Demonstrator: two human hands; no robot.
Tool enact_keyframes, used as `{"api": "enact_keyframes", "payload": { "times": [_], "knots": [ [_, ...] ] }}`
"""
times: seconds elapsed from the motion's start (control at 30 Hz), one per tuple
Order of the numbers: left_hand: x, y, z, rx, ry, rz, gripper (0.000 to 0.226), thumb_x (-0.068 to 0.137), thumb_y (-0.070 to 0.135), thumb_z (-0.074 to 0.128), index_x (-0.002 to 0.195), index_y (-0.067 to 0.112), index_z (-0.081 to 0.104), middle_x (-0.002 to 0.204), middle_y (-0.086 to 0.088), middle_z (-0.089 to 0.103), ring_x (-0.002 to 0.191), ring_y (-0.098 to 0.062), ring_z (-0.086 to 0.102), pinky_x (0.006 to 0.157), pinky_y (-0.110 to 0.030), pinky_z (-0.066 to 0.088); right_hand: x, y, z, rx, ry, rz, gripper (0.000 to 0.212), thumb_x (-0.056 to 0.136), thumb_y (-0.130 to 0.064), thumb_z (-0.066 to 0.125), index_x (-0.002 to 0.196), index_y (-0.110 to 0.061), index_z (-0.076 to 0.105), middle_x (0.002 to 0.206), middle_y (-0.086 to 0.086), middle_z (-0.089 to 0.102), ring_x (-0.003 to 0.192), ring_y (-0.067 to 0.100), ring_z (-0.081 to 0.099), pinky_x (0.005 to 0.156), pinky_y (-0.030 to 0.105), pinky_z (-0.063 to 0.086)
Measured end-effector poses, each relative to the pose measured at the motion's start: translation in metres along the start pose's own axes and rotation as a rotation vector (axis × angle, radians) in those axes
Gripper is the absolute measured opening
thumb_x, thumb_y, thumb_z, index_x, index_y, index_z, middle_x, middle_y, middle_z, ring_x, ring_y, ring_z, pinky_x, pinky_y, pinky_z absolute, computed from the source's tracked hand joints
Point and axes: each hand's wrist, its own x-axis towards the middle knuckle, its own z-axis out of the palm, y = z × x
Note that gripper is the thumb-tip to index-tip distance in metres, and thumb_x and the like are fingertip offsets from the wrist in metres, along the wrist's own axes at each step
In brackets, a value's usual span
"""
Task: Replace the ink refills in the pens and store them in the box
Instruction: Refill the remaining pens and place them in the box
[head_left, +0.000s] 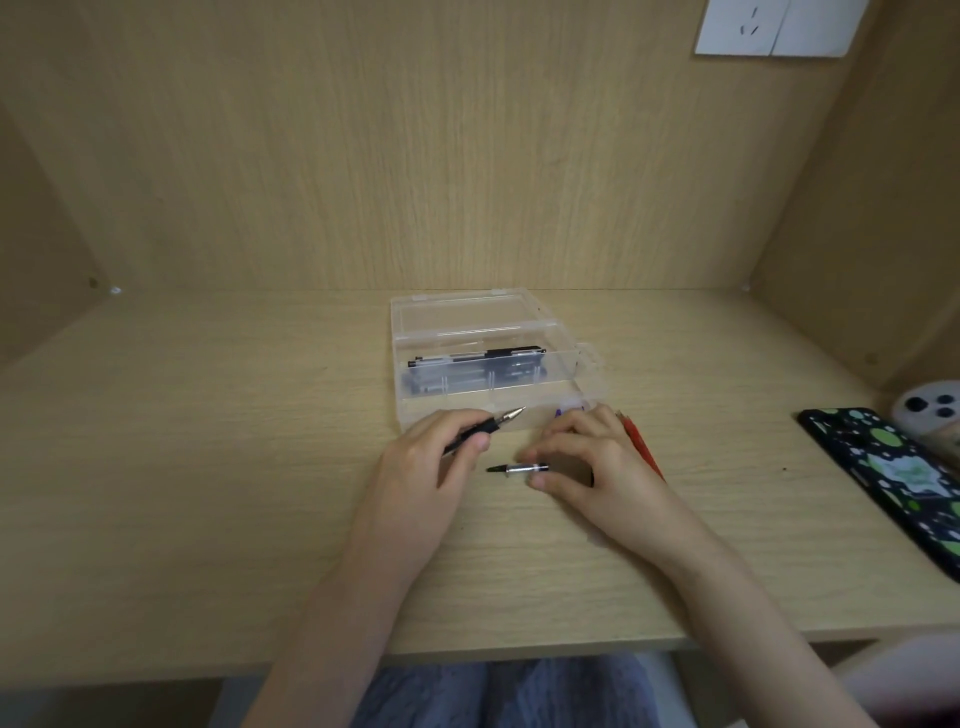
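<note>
A clear plastic box (415, 410) stands open at the middle of the desk, with several dark pens (478, 358) lying inside. My left hand (426, 467) grips a black pen (491, 423) whose metal tip points up and right, just in front of the box. My right hand (587, 467) rests on the desk and pinches a short black and silver pen part (519, 469) lying flat, its point facing left. Red refills (641, 441) lie under the right hand's far side, partly hidden.
A phone in a black and green case (883, 473) lies at the right, with a white device (930, 410) behind it. Wooden walls close the desk at back and sides. A white socket plate (774, 26) hangs top right. The desk's front edge (519, 649) is near my lap.
</note>
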Motion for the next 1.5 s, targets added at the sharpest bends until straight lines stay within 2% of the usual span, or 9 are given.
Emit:
{"api": "enact_keyframes", "payload": {
  "times": [0.1, 0.2, 0.27, 0.43, 0.8, 1.03, 1.17, 1.37, 1.5],
  "knots": [
    [-0.001, -0.001, -0.002, 0.024, 0.024, 0.024, 0.023, 0.089, 0.026, 0.058, 0.111, 0.027, 0.065, 0.090, 0.018, 0.062, 0.077, -0.001, 0.061, 0.070, -0.027, 0.053, 0.001, -0.004, -0.001, 0.009, 0.041, -0.032, 0.012, 0.082, -0.024, 0.070, 0.094, -0.025, 0.071, 0.093, -0.018, 0.058, 0.093, 0.005, 0.041, 0.088, 0.010, 0.028],
    [-0.001, 0.000, -0.004, 0.028, 0.042, 0.026, 0.027, 0.086, 0.038, 0.055, 0.109, 0.032, 0.067, 0.082, 0.020, 0.061, 0.070, -0.002, 0.059, 0.064, -0.024, 0.049, 0.000, -0.006, -0.005, 0.222, 0.111, 0.075, 0.009, 0.089, -0.019, 0.062, 0.094, -0.024, 0.067, 0.089, -0.019, 0.064, 0.084, 0.000, 0.054, 0.078, 0.012, 0.037],
    [0.000, 0.001, -0.005, 0.044, 0.047, 0.042, 0.028, 0.084, 0.040, 0.054, 0.108, 0.035, 0.067, 0.083, 0.020, 0.062, 0.071, -0.003, 0.059, 0.061, -0.022, 0.047, 0.000, -0.007, -0.008, 0.331, 0.170, 0.125, 0.012, 0.092, -0.015, 0.058, 0.095, -0.023, 0.066, 0.090, -0.017, 0.066, 0.083, 0.002, 0.058, 0.077, 0.013, 0.041],
    [0.000, -0.001, -0.003, 0.037, 0.030, 0.035, 0.025, 0.084, 0.038, 0.058, 0.105, 0.032, 0.069, 0.089, 0.017, 0.066, 0.079, -0.004, 0.061, 0.066, -0.033, 0.051, 0.000, -0.007, -0.010, 0.481, 0.250, 0.124, 0.017, 0.096, -0.018, 0.047, 0.094, -0.024, 0.063, 0.091, -0.013, 0.064, 0.091, 0.000, 0.057, 0.080, 0.010, 0.039],
    [0.000, -0.005, 0.001, 0.024, -0.003, 0.043, 0.018, 0.081, 0.038, 0.064, 0.098, 0.035, 0.070, 0.086, 0.019, 0.066, 0.078, 0.000, 0.058, 0.067, -0.024, 0.046, 0.001, -0.012, -0.008, 0.460, 0.170, 0.069, 0.017, 0.092, -0.016, 0.056, 0.095, -0.029, 0.066, 0.090, -0.019, 0.066, 0.090, 0.002, 0.060, 0.082, 0.018, 0.042],
    [-0.001, -0.005, 0.002, 0.005, -0.016, 0.083, 0.020, 0.078, 0.029, 0.068, 0.098, 0.031, 0.072, 0.089, 0.015, 0.071, 0.077, 0.002, 0.060, 0.070, -0.011, 0.043, 0.000, -0.012, -0.008, 0.576, 0.131, 0.088, 0.018, 0.087, -0.007, 0.062, 0.092, -0.022, 0.072, 0.070, -0.013, 0.065, 0.067, 0.005, 0.056, 0.075, 0.023, 0.046],
    [-0.002, -0.003, 0.003, 0.021, -0.017, 0.100, 0.025, 0.078, 0.029, 0.063, 0.101, 0.025, 0.072, 0.089, 0.013, 0.072, 0.080, -0.001, 0.061, 0.073, -0.018, 0.045, 0.001, -0.013, -0.007, 0.628, 0.121, 0.092, 0.018, 0.087, -0.005, 0.062, 0.091, -0.018, 0.073, 0.070, -0.002, 0.066, 0.065, 0.008, 0.056, 0.075, 0.025, 0.047],
    [-0.002, -0.003, 0.004, 0.016, -0.021, 0.074, 0.021, 0.079, 0.028, 0.066, 0.099, 0.027, 0.072, 0.089, 0.013, 0.071, 0.081, -0.001, 0.060, 0.072, -0.015, 0.043, 0.000, -0.013, -0.005, 0.626, 0.121, 0.108, 0.020, 0.088, -0.006, 0.060, 0.091, -0.021, 0.072, 0.071, -0.003, 0.067, 0.064, 0.007, 0.056, 0.075, 0.023, 0.047],
    [0.000, -0.005, 0.004, 0.052, 0.004, 0.075, 0.020, 0.080, 0.035, 0.067, 0.098, 0.029, 0.072, 0.089, 0.015, 0.070, 0.079, -0.002, 0.060, 0.071, -0.024, 0.046, 0.001, -0.013, -0.001, 0.566, 0.139, 0.123, 0.021, 0.090, -0.010, 0.059, 0.093, -0.027, 0.070, 0.073, -0.003, 0.066, 0.067, 0.005, 0.058, 0.076, 0.023, 0.047]
  ]
}}
